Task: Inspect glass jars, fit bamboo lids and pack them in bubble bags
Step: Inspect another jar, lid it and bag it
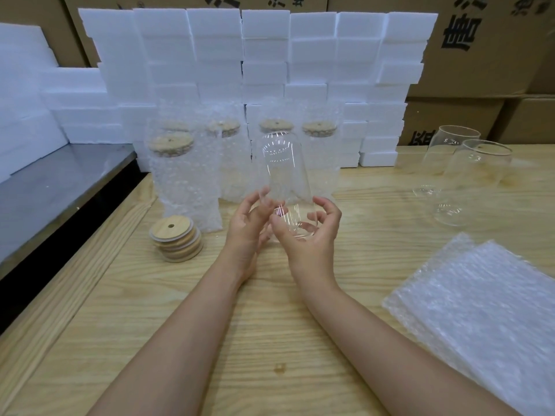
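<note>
Wood table (270, 340). Bubble bags (480, 310) stacked flat at 4 o'clock. Centre: left hand (249, 226) and right hand (309, 235), fingers curled round near end of jar (285, 175), held off the table. It is clear, unlidded, tilted toward 12. Lids (177, 238) stacked at 9. Bagged jars (186, 181) at 11–12, bare jars (468, 175) at 2. Behind: foam blocks (264, 55), cartons (480, 40).

Bare forearms (210, 298) (bare hands (249, 226) too)
</note>
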Tool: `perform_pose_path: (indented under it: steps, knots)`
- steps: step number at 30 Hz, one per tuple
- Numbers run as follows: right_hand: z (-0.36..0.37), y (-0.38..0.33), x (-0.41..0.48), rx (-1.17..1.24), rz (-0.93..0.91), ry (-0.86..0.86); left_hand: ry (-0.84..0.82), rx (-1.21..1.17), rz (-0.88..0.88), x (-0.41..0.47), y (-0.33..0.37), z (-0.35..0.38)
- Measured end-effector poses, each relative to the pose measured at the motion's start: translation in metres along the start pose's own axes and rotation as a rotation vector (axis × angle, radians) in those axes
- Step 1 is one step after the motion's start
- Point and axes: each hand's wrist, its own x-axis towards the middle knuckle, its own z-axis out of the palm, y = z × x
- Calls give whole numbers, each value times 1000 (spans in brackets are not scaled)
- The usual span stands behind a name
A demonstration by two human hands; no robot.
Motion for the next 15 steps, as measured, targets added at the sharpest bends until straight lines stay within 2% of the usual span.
perform_pose_path:
  steps: [3, 7, 10, 15]
  knots:
    - [-2, 0, 4, 111, 28, 7, 27, -69, -27, 1, 2, -1]
    - [-1, 0, 6, 359, 181, 11, 17, -177, -88, 5, 2, -4]
    - [0, 1, 7, 520, 269, 19, -21, -160, -122, 2, 3, -3]
    - [1, -1, 6, 613, 434, -17, -115, -92, -176, 1, 3, -1]
